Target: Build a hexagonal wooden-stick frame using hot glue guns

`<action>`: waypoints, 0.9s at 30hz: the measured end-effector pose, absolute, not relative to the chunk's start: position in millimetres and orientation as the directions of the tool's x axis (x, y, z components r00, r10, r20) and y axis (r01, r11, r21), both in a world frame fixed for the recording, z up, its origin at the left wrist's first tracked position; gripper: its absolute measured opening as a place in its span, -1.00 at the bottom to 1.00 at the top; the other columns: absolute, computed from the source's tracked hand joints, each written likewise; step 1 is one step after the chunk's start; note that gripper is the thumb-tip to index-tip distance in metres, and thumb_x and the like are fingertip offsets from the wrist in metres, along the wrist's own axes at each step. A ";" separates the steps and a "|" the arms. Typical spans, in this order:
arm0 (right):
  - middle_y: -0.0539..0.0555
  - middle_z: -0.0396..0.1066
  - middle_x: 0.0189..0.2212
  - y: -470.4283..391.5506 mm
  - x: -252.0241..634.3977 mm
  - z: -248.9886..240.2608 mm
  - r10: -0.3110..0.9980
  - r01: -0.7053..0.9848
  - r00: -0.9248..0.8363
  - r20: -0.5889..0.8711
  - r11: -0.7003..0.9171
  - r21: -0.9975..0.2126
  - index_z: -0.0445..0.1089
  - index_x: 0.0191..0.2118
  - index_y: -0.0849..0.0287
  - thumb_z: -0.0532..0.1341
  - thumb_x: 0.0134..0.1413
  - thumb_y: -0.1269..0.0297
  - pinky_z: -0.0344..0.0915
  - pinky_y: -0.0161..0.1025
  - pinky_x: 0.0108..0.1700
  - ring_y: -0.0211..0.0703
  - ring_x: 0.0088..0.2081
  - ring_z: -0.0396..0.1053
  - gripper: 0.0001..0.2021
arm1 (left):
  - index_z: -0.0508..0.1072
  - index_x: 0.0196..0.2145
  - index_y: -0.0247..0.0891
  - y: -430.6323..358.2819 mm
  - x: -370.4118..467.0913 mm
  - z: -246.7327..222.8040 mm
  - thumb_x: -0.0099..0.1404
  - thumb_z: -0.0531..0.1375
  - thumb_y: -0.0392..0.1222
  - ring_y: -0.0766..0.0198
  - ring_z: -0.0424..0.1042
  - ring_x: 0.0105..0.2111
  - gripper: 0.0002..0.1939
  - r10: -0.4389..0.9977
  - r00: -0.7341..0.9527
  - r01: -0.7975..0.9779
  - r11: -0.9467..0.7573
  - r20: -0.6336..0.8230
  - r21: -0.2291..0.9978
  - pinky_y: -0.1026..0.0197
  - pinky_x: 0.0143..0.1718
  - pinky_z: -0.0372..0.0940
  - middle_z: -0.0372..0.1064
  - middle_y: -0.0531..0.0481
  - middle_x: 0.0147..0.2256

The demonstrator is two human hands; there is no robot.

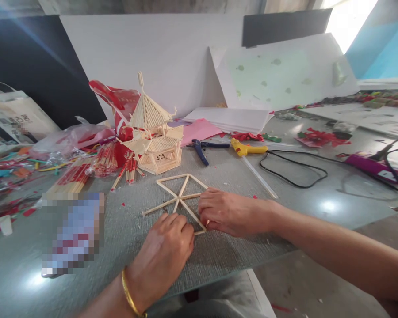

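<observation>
A flat hexagonal frame of wooden sticks [178, 197], with spokes meeting at a hub, lies on the grey table. Its left and lower-left rim shows a gap between spoke ends. My left hand [168, 243], with a gold bangle at the wrist, is closed over the near edge of the frame. On the frame's right side, my right hand [223, 211] pinches the sticks near a corner; the fingertips are partly hidden. Behind the frame stands a small pavilion model [155, 152] built from similar sticks, with a pointed roof.
Beyond the frame lie blue-handled pliers [200, 150] and a yellow glue gun [248, 147] with a black cord and a clear glue stick [260, 177]. Stick bundles [101, 163] and a pixelated flat object [74, 234] sit left. White boards [228, 119] are behind.
</observation>
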State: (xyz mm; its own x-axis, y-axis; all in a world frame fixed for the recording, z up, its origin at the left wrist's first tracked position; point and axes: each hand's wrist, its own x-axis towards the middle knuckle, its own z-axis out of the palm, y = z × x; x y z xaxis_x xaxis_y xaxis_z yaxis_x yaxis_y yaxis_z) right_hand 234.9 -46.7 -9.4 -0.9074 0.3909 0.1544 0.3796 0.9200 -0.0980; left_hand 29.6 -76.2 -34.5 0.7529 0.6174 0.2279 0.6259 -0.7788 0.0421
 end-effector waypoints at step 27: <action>0.08 0.36 -0.36 -51.9 236.5 -1.8 0.399 0.388 -0.905 0.146 0.916 -0.100 0.38 -0.35 0.24 0.06 0.20 0.41 0.17 -0.17 -0.09 -0.20 -0.27 0.25 -0.83 | 0.39 -0.39 -0.24 -73.4 22.6 -20.2 0.32 0.03 -0.31 0.16 0.36 -0.33 -0.83 0.618 0.764 0.612 -0.785 0.184 0.095 0.06 -0.26 0.29 0.36 -0.02 -0.37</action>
State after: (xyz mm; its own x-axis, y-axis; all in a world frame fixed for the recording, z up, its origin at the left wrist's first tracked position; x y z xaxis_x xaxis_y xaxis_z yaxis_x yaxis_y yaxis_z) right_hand 236.5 -51.9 -1.8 -0.9052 0.3988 0.1465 0.3876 0.9164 -0.1000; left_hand 22.6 -73.4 -20.2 0.7641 0.6182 0.1842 0.6120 -0.7850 0.0955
